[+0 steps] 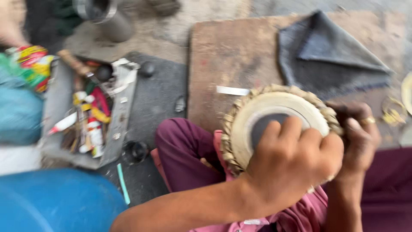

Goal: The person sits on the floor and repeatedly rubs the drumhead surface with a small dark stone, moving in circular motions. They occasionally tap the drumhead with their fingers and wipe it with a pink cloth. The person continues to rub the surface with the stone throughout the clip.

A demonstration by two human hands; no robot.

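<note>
At the far left a blue barrel (56, 199) fills the lower corner, with a blue bag (17, 111) above it, so that side is shut in. Just right of them sits a grey tray (58, 103) crowded with tubes, sticks and small tools; its right edge lies close to the person's knee in purple trousers (180, 146). A small dark cup (136, 151) stands on the ground between tray and knee, and a green stick (123, 184) lies near the barrel. Little free ground is left here.

Further right a brown board (227, 56) lies flat, with a white strip (232, 90) on it and a folded grey cloth (330, 56) toward its far right corner. The middle of the board is bare, the widest open patch in view.

A small drum (257, 116) with a pale skin, a dark centre patch and a braided rim rests on the lap, tilted toward the camera, its upper edge overlapping the board. The left hand (296, 161) lies over the drum's lower right face, fingers curled onto the skin. The right hand (358, 135), wearing a ring, grips the rim at the drum's right side. The picture is blurred.
</note>
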